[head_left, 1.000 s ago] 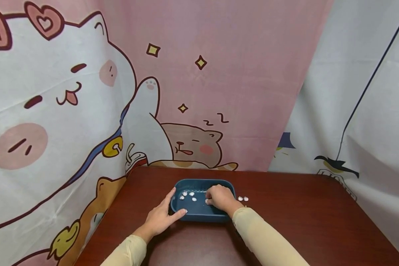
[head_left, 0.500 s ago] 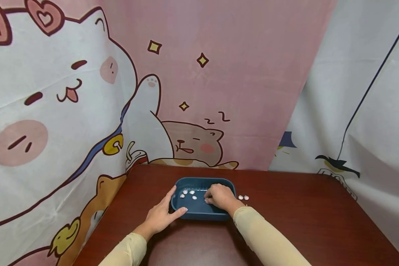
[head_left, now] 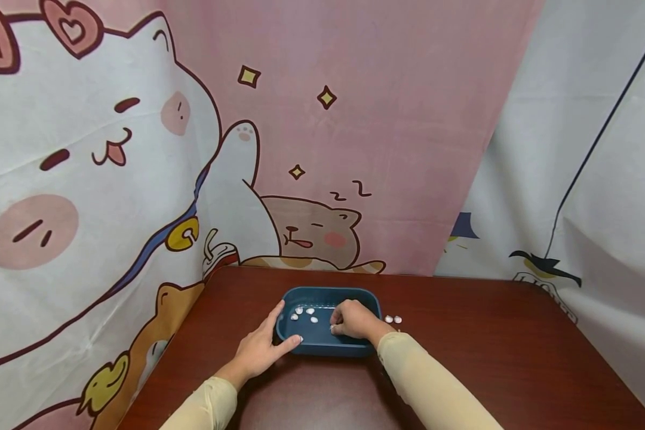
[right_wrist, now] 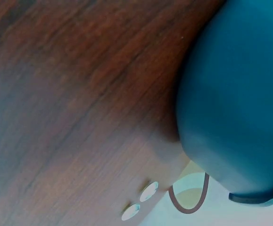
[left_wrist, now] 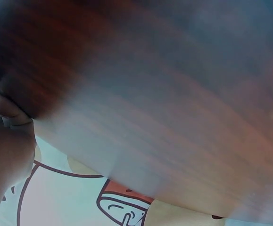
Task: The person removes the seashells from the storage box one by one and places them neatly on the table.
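Observation:
A dark blue rectangular tray [head_left: 330, 350] with raised walls stands on the table. My left hand [head_left: 258, 349] holds its left end, thumb over the front rim and fingers along the left side. Inside the tray, my right hand [head_left: 357, 319] is lowered to the right half, thumb and fingers pinched together on a small white piece [head_left: 332, 328] that they mostly hide. Several similar white oval pieces [head_left: 310, 311] lie in the tray's left half. In the left wrist view, curled fingers [left_wrist: 9, 110] show at the left edge.
Two white oval pieces [right_wrist: 140, 201] lie side by side on the brown wooden table [head_left: 489, 346], just right of the tray. A cartoon-printed cloth [head_left: 398, 149] hangs behind the table and along its left side.
The view has shifted slightly. My right fingertips have moved only a little within the tray, while my left hand stays at its left end. The loose white pieces lie as before.

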The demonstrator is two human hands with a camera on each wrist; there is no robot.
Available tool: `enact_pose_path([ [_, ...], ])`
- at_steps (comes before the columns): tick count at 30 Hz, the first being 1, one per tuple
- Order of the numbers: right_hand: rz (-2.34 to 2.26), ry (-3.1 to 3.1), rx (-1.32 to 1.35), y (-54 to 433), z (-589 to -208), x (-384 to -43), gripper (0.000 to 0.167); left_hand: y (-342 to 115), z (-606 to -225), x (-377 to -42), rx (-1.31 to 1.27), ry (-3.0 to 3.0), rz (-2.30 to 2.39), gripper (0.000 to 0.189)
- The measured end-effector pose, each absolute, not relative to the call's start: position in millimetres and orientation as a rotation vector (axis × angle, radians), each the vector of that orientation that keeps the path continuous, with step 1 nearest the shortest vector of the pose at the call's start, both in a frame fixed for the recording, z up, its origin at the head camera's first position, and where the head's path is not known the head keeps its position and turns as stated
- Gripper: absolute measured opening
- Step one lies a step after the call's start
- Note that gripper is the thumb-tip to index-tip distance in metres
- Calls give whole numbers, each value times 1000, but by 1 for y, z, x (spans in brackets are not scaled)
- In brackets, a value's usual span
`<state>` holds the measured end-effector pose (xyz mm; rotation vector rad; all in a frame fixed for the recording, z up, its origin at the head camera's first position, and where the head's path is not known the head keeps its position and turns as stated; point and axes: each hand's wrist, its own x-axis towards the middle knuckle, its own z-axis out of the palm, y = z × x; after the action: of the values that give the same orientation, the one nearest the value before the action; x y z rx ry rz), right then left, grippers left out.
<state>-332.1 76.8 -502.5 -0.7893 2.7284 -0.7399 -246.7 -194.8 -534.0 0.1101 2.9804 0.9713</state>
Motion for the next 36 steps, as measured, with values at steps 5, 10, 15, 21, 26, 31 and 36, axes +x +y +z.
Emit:
enact_pose_path([
  [5, -810, 2688, -787, 80, -501, -333, 6, -195, -533, -247, 110, 2981, 967, 96],
  [10, -900, 2733, -850, 86, -494, -333, 7, -195, -534, -244, 109, 2963, 979, 96],
  [15, -1060, 2822, -884, 118, -481, -326, 14, -193, -531, -245, 111, 2966, 979, 97],
  [21, -1219, 2837, -691, 190, -472, -323, 21, -196, -531, -245, 121, 2976, 987, 98],
  [26, -1164, 2912, -475, 250, -487, -329, 20, -196, -530, -244, 111, 2979, 969, 98],
  [31, -1064, 2882, -473, 273, -513, -334, 15, -196, -528, -243, 99, 2989, 961, 98],
  [36, -1054, 2828, -480, 276, -527, -338, 15, -192, -527, -243, 100, 2977, 956, 98],
])
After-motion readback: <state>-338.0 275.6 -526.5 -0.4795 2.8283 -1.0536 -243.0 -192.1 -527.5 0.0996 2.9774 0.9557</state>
